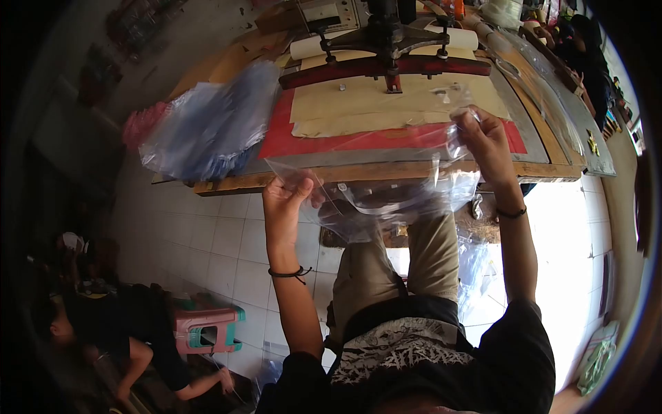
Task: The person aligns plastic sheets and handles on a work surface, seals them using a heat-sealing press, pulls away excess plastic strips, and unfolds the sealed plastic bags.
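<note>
A clear plastic sheet (407, 183) stretches between my two hands, hanging over the front edge of the worktable and above my lap. My left hand (286, 200) pinches its left end, thumb on top. At its upper right corner, my right hand (486, 141) grips the plastic, with fingers curled closed. Beyond the sheet, a press machine with a dark red bar (386, 69) stands over a tan pad (386, 107) on a red mat (276, 141). Whether the plastic is one layer or a bag I cannot tell.
A pile of clear bluish plastic (207, 127) overhangs the table's left side. The wooden table edge (234, 185) runs before me. A pink and green stool (210, 328) and a seated person (124, 338) are at lower left. Another person (586, 58) is at upper right.
</note>
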Available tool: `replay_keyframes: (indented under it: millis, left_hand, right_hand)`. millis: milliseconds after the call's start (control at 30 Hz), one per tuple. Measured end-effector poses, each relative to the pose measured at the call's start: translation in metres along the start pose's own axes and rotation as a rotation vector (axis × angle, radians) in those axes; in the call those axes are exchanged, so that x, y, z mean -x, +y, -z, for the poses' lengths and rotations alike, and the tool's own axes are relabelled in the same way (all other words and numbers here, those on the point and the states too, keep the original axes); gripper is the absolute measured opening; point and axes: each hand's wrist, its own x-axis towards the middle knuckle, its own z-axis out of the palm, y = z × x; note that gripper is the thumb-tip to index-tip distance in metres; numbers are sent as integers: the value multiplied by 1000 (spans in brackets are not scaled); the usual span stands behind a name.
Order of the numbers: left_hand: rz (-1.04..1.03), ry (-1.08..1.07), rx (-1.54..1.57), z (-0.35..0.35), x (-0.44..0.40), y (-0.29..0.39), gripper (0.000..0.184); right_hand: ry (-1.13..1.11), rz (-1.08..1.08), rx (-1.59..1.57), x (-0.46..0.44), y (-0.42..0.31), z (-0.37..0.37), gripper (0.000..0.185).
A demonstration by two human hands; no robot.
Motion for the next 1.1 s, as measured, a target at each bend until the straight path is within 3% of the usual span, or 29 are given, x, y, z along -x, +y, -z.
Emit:
replay_keyframes:
  millis: [67, 300, 433, 467, 600, 733, 800, 900, 967, 1100]
  left_hand:
    - [-23, -69, 47, 2, 4, 6, 32]
    - [-49, -125, 293, -6, 0, 19, 28]
    - [13, -114, 329, 0, -3, 20, 25]
    - [36, -106, 332, 3, -3, 17, 25]
    - [62, -180, 312, 5, -18, 25, 25]
    - [70, -265, 285, -9, -46, 59, 27]
    - [42, -270, 252, -18, -59, 77, 26]
    - [-3, -199, 227, -25, -74, 92, 26]
    - [-36, -140, 197, -23, -77, 97, 27]
    - [-35, -174, 212, -22, -80, 107, 29]
  right_hand:
    - [-54, 41, 79, 6, 0, 12, 37]
    - [-151, -9, 19, 20, -12, 14, 35]
    - [-427, -105, 79, 26, -11, 39, 36]
    - [-440, -45, 113, 28, -16, 35, 39]
    - [-453, 85, 24, 31, -24, 30, 45]
    - [-442, 70, 55, 13, -38, 43, 46]
    - [-428, 82, -95, -5, -42, 54, 46]
    - [-291, 20, 65, -9, -80, 33, 45]
    - [-122, 91, 170, -8, -91, 15, 48]
    - [-143, 73, 151, -24, -91, 20, 43]
